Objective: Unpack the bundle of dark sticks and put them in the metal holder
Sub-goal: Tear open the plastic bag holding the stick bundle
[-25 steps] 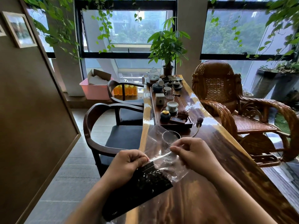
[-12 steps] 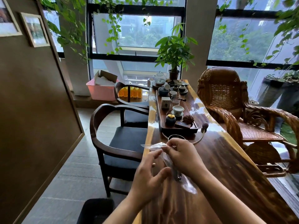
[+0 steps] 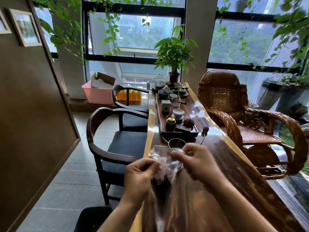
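Observation:
A clear plastic bag [image 3: 164, 163] holding a bundle of dark sticks [image 3: 161, 185] hangs between my hands over the long wooden table [image 3: 209, 198]. My left hand [image 3: 139, 176] pinches the bag's left side near its top. My right hand [image 3: 196, 162] pinches the bag's upper right edge. Both are blurred by motion. Just beyond my hands a round metal holder [image 3: 176, 142] with thin curved wire arms stands on the table, its rim partly hidden by the bag and my right hand.
A dark tea tray [image 3: 194, 131] with cups, jars and a small box lies past the holder. Two dark wooden armchairs [image 3: 107, 131] stand along the table's left side. A wicker rocking chair [image 3: 234, 114] stands on the right. A potted plant [image 3: 174, 64] is at the far end.
The view has tilted and shifted. My hands have come apart and lowered slightly, stretching the bag's mouth wider, and the dark bundle shows again below my left hand.

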### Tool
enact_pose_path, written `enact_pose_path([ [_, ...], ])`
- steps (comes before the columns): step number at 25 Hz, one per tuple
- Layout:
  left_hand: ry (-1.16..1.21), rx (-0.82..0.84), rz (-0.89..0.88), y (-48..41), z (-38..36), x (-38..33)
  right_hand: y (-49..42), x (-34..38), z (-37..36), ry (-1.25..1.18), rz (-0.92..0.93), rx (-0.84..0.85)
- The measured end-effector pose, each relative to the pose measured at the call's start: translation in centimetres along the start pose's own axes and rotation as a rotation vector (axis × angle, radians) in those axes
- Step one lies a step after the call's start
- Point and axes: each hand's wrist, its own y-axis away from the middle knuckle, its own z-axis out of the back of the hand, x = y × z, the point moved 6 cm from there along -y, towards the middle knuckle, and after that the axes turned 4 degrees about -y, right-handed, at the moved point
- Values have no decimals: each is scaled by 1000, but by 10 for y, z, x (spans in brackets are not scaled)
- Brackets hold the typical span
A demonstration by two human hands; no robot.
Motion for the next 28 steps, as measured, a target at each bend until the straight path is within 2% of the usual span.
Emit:
enact_pose_path([
  [2, 13, -39, 14, 2, 16, -5, 2, -7, 22, -152, -50, -90],
  [7, -79, 33, -23, 9, 16, -18, -4, 5, 23, 287, 91, -172],
  [9, -150, 38, -40, 8, 20, -20, -14, 9, 20, 280, 87, -141],
  [12, -18, 105, 40, 4, 24, -23, -22, 10, 10, 277, 89, -88],
  [13, -42, 108, 72, 1, 22, -24, -23, 11, 3, 284, 97, -67],
  [15, -278, 70, 78, -9, 21, -27, -22, 10, -8, 303, 95, -9],
  [18, -697, 41, -91, -20, 22, -39, -21, 9, -2, 367, 118, 16],
  [21, -872, 35, -197, -26, 22, -49, -21, 14, 11, 527, 209, 21],
  [24, -801, 29, -198, -31, 12, -58, -20, 16, 9, 613, 256, 9],
  [28, -598, 6, -90, -37, 8, -54, -6, 3, 15, 449, 248, -121],
])
